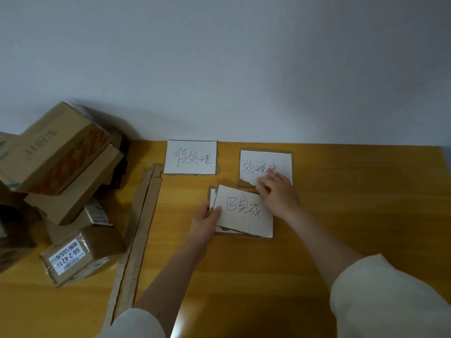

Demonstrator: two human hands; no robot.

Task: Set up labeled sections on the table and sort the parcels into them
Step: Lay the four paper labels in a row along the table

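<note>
Three handwritten label cards, white paper on torn cardboard, are on the yellow table (353, 215). One label card (190, 157) lies flat near the wall. A second label card (264, 164) lies to its right, and the fingers of my right hand (278, 193) rest on its lower edge. My left hand (206, 219) grips the left edge of the third label card (244, 211), which sits on top of a small stack of cards closer to me. A pile of brown cardboard parcels (61, 167) is heaped at the left end of the table.
Two long cardboard strips (136, 230) lie end to end down the table, between the parcel pile and the cards. A small parcel with a white shipping sticker (80, 254) sits at the front of the pile. A plain wall stands behind the table.
</note>
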